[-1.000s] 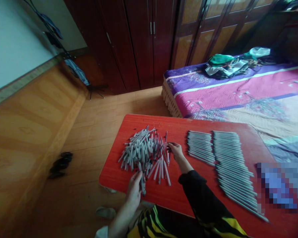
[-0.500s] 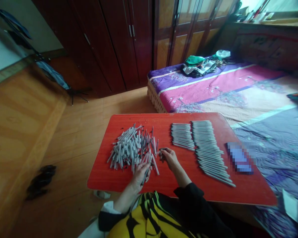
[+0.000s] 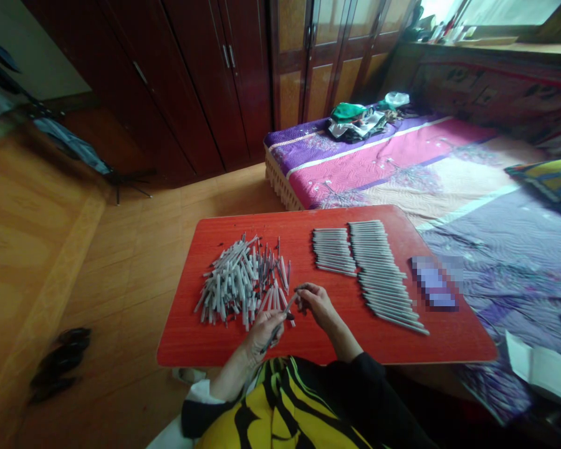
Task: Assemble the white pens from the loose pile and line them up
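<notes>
My left hand (image 3: 266, 329) is closed around slim pen parts; a dark end pokes out below its fingers. Between both hands runs a thin pale pen tube (image 3: 290, 303). My right hand (image 3: 314, 300) pinches the upper end of that tube, thumb and forefinger together. Just beyond the left hand lies a heap of pale pen tubes (image 3: 231, 280), with thin dark refills (image 3: 266, 265) along its right side. To the right of my hands, pens with dark tips lie side by side in a short row (image 3: 334, 251) and a longer row (image 3: 386, 274).
Everything lies on a red table (image 3: 318, 343). A blurred purple item (image 3: 434, 284) is near its right edge. Behind and to the right is a bed (image 3: 449, 168) with a pile of clothes (image 3: 359, 120) and an open book (image 3: 540, 368). Dark wardrobes (image 3: 191, 81) stand behind.
My right hand has come closer to the left one, and a pale tube now spans both. The whole view has shifted slightly as the head turned right.
</notes>
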### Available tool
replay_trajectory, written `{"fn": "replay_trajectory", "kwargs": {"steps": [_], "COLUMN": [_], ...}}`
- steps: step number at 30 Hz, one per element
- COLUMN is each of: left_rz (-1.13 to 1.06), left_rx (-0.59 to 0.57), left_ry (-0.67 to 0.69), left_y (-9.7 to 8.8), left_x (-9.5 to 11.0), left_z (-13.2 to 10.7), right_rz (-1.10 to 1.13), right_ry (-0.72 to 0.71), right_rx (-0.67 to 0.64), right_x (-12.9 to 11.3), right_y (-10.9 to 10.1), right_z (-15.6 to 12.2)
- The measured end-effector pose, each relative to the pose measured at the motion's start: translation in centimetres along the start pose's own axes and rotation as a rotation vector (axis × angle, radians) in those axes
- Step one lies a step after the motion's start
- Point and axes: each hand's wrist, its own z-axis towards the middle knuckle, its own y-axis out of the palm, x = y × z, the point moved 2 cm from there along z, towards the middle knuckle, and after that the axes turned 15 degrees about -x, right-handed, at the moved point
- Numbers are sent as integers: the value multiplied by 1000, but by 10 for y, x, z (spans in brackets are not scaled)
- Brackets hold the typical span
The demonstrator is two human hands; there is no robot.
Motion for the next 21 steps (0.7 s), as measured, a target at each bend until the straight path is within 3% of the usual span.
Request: {"fn": "replay_trajectory", "kwargs": {"steps": [5,12,21], "left_rz": [63,205,300], "left_rx": [12,46,-66], "left_ry": [-9,-42,-97], "left_y": [-1,-4,-3], "left_x": [2,0,-2], "left_z": [-2,-5,-12], "right_rz": [-31,102,-49], "right_ry": [62,123,143], "right_rx": [-43,-127,-216], "right_x": [1,1,2], "right_y": [3,10,10], "right_z": [0,-11,-31]}}
